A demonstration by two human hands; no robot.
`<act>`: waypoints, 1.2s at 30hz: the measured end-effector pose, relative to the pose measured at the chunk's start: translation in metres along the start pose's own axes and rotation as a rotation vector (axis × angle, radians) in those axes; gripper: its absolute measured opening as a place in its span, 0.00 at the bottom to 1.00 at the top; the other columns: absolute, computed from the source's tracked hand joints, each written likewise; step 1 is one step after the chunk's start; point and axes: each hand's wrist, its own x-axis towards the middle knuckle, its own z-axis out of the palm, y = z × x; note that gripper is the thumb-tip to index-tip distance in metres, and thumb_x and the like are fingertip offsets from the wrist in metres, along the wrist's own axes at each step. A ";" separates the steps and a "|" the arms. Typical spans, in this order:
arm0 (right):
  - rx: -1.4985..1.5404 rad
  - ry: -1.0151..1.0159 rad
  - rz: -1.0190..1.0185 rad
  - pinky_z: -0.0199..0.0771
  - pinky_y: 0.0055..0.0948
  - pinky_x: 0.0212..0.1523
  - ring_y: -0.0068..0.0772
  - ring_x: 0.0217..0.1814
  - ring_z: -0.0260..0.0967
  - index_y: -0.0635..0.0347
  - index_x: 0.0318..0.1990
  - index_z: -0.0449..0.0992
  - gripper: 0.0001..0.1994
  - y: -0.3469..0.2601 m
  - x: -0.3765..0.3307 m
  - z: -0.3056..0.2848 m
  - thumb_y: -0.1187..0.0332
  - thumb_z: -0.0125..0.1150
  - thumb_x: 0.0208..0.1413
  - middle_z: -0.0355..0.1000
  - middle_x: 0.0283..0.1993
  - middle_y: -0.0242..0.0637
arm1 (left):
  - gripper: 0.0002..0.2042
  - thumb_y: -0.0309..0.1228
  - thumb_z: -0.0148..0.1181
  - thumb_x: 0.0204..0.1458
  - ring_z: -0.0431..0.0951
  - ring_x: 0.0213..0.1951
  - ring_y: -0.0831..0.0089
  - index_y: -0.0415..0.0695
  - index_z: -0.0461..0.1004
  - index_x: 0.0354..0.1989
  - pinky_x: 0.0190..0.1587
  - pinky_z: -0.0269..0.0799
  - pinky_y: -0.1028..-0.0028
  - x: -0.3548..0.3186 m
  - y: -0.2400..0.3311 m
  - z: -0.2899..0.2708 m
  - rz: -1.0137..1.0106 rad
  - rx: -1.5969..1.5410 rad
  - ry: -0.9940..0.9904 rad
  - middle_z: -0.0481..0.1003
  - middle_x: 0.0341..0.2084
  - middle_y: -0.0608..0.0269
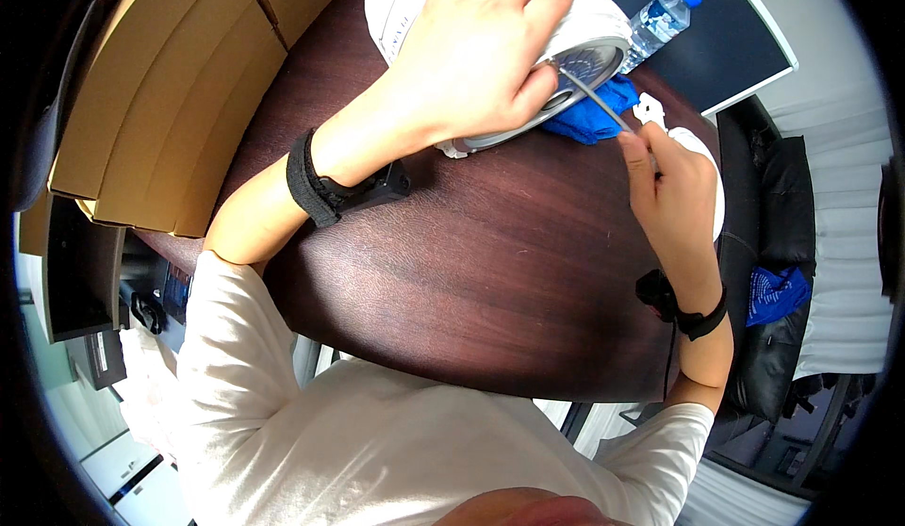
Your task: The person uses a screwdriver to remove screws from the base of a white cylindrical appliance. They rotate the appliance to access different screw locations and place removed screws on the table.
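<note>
A white rounded appliance (603, 19) with a grey rim and a dark patterned inner face lies at the far side of the table. My left hand (481, 45) rests on top of it, fingers spread and thumb down by the rim. In my right hand (674, 172), fingers closed, is a thin metal rod (594, 97), perhaps a screwdriver; its near end is hidden in my grip. The rod's far tip reaches the appliance's grey rim beside my left thumb. A blue cloth (594, 121) lies under the rod, against the appliance.
A water bottle (662, 22) with a blue cap stands behind the appliance, before a dark panel (735, 45). Cardboard boxes (160, 102) line the left edge of the dark wooden table (471, 281). A white item (702, 149) lies behind my right hand. A black sofa (778, 205) stands right.
</note>
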 end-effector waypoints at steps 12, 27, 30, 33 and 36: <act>-0.204 0.086 -0.099 0.63 0.34 0.23 0.38 0.20 0.66 0.56 0.23 0.68 0.14 0.003 0.010 -0.017 0.60 0.61 0.55 0.64 0.21 0.38 | 0.33 0.37 0.57 0.42 0.58 0.63 0.44 0.38 0.61 0.59 0.57 0.54 0.38 -0.001 -0.001 0.004 0.027 0.068 0.076 0.61 0.60 0.45; 0.055 0.006 -0.134 0.61 0.37 0.19 0.46 0.19 0.64 0.60 0.25 0.65 0.14 0.021 0.010 0.016 0.64 0.57 0.59 0.61 0.19 0.42 | 0.33 0.38 0.56 0.46 0.56 0.62 0.35 0.29 0.60 0.59 0.56 0.54 0.33 0.001 0.002 0.002 0.021 0.054 0.027 0.59 0.59 0.35; 0.163 -0.044 -0.073 0.59 0.36 0.19 0.46 0.18 0.62 0.63 0.25 0.65 0.15 0.018 0.005 0.020 0.65 0.56 0.60 0.61 0.19 0.43 | 0.33 0.38 0.56 0.46 0.56 0.62 0.35 0.29 0.60 0.59 0.57 0.53 0.33 0.000 0.003 0.002 0.014 0.059 0.024 0.59 0.59 0.34; 0.293 -0.115 0.010 0.57 0.36 0.19 0.46 0.17 0.59 0.65 0.24 0.64 0.16 0.014 0.001 0.022 0.66 0.55 0.62 0.61 0.18 0.44 | 0.33 0.37 0.56 0.46 0.56 0.62 0.35 0.29 0.60 0.59 0.57 0.53 0.34 0.000 0.003 0.002 0.013 0.055 0.030 0.59 0.59 0.34; 0.389 -0.177 0.080 0.57 0.36 0.20 0.46 0.17 0.58 0.66 0.24 0.64 0.16 0.010 -0.001 0.021 0.66 0.54 0.62 0.60 0.18 0.46 | 0.33 0.38 0.56 0.46 0.56 0.62 0.36 0.29 0.60 0.59 0.58 0.53 0.34 0.001 0.004 0.003 0.011 0.059 0.033 0.59 0.59 0.35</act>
